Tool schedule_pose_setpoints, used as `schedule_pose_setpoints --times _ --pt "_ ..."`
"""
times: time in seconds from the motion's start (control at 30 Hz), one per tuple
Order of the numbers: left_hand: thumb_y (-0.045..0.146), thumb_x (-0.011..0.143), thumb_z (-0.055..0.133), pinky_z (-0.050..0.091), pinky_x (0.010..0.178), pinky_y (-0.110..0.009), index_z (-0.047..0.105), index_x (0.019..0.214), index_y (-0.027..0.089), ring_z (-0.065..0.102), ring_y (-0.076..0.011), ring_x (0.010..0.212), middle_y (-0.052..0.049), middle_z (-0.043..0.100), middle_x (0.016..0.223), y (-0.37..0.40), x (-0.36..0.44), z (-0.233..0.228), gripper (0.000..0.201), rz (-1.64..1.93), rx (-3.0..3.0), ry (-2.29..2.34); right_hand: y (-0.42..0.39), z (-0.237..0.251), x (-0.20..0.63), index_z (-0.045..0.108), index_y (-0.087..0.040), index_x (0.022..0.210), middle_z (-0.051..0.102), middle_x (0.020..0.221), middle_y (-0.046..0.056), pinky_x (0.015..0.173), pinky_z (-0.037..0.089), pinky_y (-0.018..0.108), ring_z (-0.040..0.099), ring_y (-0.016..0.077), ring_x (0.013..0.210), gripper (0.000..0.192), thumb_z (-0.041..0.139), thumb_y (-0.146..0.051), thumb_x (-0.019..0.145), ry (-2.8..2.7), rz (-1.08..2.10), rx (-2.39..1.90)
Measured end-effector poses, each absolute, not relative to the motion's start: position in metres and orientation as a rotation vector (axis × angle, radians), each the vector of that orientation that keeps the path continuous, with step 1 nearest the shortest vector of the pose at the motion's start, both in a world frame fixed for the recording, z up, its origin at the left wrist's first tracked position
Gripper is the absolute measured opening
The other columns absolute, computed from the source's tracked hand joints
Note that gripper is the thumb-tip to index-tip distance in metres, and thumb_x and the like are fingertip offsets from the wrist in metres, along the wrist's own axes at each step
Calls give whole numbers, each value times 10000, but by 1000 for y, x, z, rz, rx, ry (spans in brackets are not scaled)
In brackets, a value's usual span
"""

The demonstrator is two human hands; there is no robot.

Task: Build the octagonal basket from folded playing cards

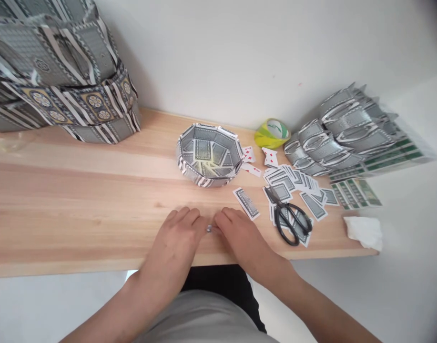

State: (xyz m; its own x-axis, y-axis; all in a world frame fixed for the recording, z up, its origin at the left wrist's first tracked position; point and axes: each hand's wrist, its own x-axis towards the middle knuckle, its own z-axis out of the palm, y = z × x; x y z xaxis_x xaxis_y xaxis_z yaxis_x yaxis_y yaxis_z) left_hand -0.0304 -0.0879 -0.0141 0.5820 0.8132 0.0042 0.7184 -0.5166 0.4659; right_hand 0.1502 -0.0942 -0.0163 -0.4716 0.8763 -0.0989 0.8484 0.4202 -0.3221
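My left hand [182,228] and my right hand [236,231] meet low over the front of the table, fingers bent and pressed down. Between their fingertips shows a narrow bit of a folded playing card [208,228], mostly hidden by the fingers. Just beyond them stands an eight-sided or so bowl [204,182] made of folded cards, with loose cards lying inside. One folded card strip [246,203] rests to the right of the bowl, near my right hand. Black-handled scissors [291,224] lie on spread cards [280,181] farther right.
A large woven-card basket [96,105] stands at the back left. On the right are joined folded-card pieces [347,128], a yellow-green tape roll [272,133], red-pipped cards [270,157], green card sheets [357,193] and white tissue [363,231] at the table's right end.
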Motion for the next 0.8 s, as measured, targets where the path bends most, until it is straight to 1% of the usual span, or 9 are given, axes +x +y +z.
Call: schedule_pose_setpoints --times 0.13,0.23,0.33,0.47,0.63,0.7,0.77,0.8 --pt "48 864 475 427 771 -377 585 765 183 524 -206 772 -37 592 808 -77 -32 -9 201 302 2332 1207 -97 -18 147 515 -187 830 538 849 23 687 364 315 495 191 763 134 530 -74 900 -2553 488 -1607" --pt "47 849 496 424 753 -376 569 736 184 539 -202 739 -25 596 765 -69 -29 -6 192 209 2323 1177 -98 -19 143 521 -185 812 541 829 28 686 356 323 491 196 750 140 543 -72 893 -2541 423 -1651" --pt "49 839 507 417 730 -380 573 761 182 550 -205 717 -23 602 755 -64 -27 -5 168 129 2377 1163 -97 -21 140 526 -191 812 541 801 24 674 347 327 491 199 733 134 538 -92 903 -2514 372 -1682" --pt "91 862 505 405 712 -379 566 763 186 556 -205 692 -13 600 730 -62 -28 -7 151 148 2419 1135 -95 -23 140 524 -201 813 540 788 18 652 344 323 492 197 716 130 529 -121 915 -2506 355 -1687" --pt "75 843 522 399 727 -364 579 807 187 579 -205 717 -11 625 758 -60 -27 -6 131 147 2395 1155 -93 -27 141 535 -212 804 541 786 20 632 374 321 480 193 681 143 501 -173 937 -2421 339 -1745" --pt "62 836 515 397 730 -357 585 815 174 594 -208 742 -26 642 786 -58 -26 -4 133 79 2385 1166 -96 -28 142 557 -207 858 566 846 32 676 419 327 514 193 738 122 478 -183 948 -2325 400 -1718" --pt "59 841 494 393 730 -347 589 822 163 605 -209 773 -40 651 811 -57 -25 -4 142 46 2373 1167 -104 -29 146 571 -197 1003 591 1004 63 802 458 344 552 201 906 121 463 -180 952 -2215 467 -1608" --pt "65 848 482 389 730 -342 590 823 160 606 -207 781 -43 652 814 -57 -25 -4 147 56 2366 1169 -111 -29 148 557 -193 1095 581 1107 80 884 453 356 543 206 1017 174 463 -174 950 -2169 484 -1536"
